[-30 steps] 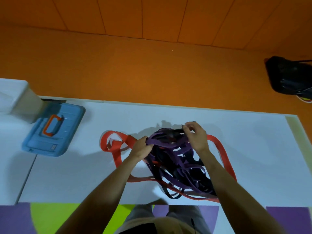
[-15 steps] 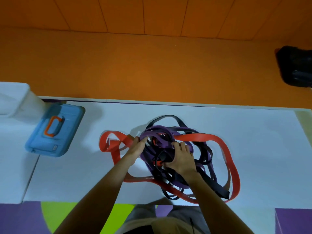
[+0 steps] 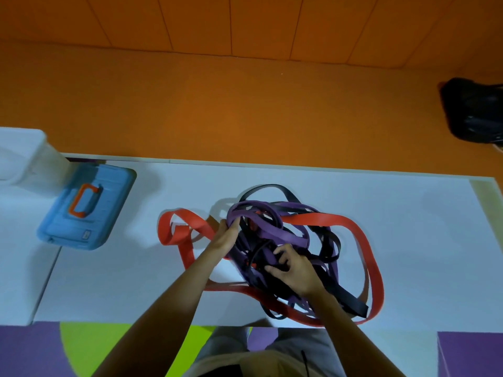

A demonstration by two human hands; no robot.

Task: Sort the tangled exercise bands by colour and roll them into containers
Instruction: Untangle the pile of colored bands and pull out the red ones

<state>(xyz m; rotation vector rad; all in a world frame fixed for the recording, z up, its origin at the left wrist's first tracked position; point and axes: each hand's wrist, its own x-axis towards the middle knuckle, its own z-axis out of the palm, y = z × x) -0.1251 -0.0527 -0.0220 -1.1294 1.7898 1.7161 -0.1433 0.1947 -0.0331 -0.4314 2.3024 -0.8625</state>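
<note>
A tangle of exercise bands lies in the middle of the white table (image 3: 408, 227). Red bands (image 3: 321, 218) loop wide around it, purple bands (image 3: 275, 229) and black bands (image 3: 333, 243) knot in the centre. My left hand (image 3: 227, 236) reaches into the left side of the pile, fingers hooked into a purple loop. My right hand (image 3: 292, 268) sits on the middle of the knot, fingers curled and pinching dark strands.
A blue case (image 3: 106, 213) with an orange handle lies on the table at the left. A white container (image 3: 21, 156) stands beyond it at the far left. A black bag (image 3: 473, 110) rests on the orange floor at the right.
The bunch that both hands held up a second ago has dropped flat and spread on the table. My right hand came down from the far side onto the middle of the knot.
</note>
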